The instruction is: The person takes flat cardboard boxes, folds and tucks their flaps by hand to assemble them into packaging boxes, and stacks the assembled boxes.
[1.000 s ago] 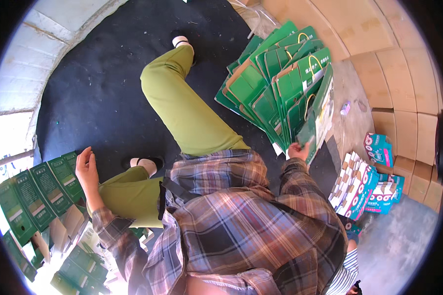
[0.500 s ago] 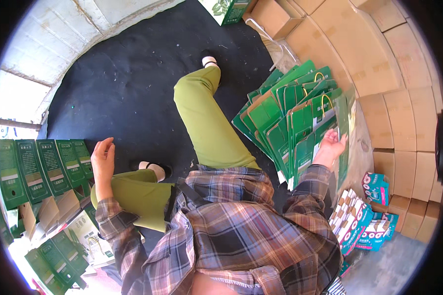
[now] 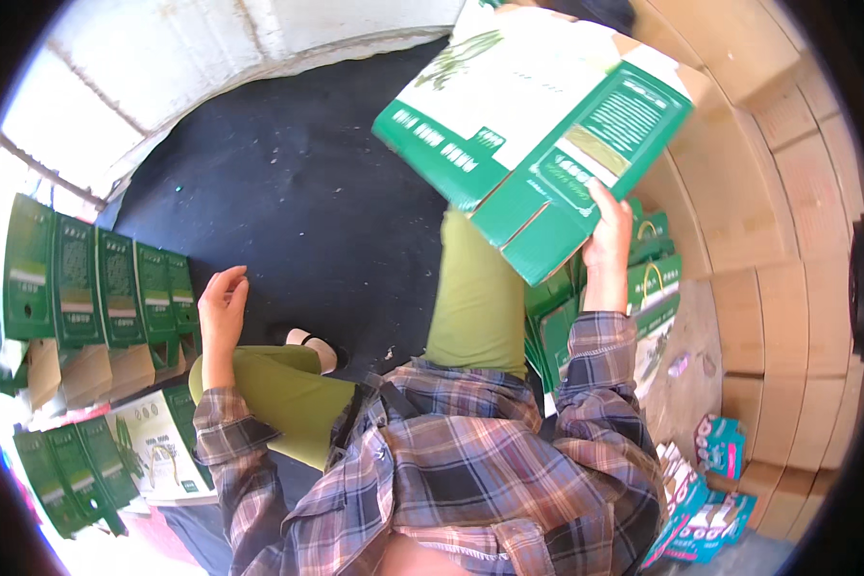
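Note:
My right hand [image 3: 608,230] grips the lower right edge of a green and white cardboard carton [image 3: 538,120], held tilted out in front of my leg, thumb on its green side panel. Below and behind that hand, partly covered by it and the carton, green folded cartons [image 3: 655,278] with yellow cord handles stand in a stack. My left hand [image 3: 223,300] hangs over the dark floor with loosely bent fingers and nothing in it. Closest to it is a row of green cartons [image 3: 115,288] with brown flaps showing below.
Brown cardboard boxes [image 3: 787,317] are piled along the right side. Small teal and pink packs [image 3: 718,446] lie at the lower right. A white carton with green sides [image 3: 158,451] sits at the lower left. Black sheeting [image 3: 288,182] covers the floor, and a pale wall [image 3: 192,58] curves behind.
My right hand has gone from over the green stack, where it held nothing visible, to gripping the carton further forward. The view has shifted; my left hand stays beside the left row.

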`<control>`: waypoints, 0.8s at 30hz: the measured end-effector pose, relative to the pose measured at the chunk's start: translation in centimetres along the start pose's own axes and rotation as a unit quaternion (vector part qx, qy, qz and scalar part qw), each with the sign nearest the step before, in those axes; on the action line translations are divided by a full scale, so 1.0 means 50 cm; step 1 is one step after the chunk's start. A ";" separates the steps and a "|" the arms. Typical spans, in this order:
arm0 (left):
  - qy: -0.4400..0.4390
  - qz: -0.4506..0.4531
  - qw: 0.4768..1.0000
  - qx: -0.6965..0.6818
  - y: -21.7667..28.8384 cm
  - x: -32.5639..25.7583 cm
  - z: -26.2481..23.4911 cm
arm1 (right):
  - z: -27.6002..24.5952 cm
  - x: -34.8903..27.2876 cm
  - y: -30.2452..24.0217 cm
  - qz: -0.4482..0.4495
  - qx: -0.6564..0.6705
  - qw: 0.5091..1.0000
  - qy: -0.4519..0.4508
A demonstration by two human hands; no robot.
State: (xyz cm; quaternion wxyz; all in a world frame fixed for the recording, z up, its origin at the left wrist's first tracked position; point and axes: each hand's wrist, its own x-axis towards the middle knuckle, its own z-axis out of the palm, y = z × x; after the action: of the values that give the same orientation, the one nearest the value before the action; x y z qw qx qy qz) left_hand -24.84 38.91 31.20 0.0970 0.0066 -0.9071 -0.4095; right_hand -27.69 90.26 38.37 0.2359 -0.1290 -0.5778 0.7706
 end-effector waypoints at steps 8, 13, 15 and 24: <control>0.171 -0.138 0.970 -0.104 -0.108 0.088 -0.069 | 0.199 0.024 0.122 0.148 -0.025 0.943 -0.298; 0.256 -0.281 0.857 -0.349 -0.125 0.094 -0.115 | 0.222 0.033 0.165 0.222 0.002 0.892 -0.395; 0.250 -0.264 0.813 -0.454 -0.130 0.095 -0.137 | 0.233 0.043 0.190 0.168 -0.090 0.887 -0.420; 0.205 -0.117 0.840 -0.488 -0.111 0.086 -0.066 | 0.324 0.120 0.242 -0.040 -0.224 0.925 -0.305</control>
State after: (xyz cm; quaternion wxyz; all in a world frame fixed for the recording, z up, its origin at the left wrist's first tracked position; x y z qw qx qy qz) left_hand -28.83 32.38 29.97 0.2226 0.1487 -0.5414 -0.7970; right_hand -43.03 77.24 32.16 0.0437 0.0860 -0.7838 0.6134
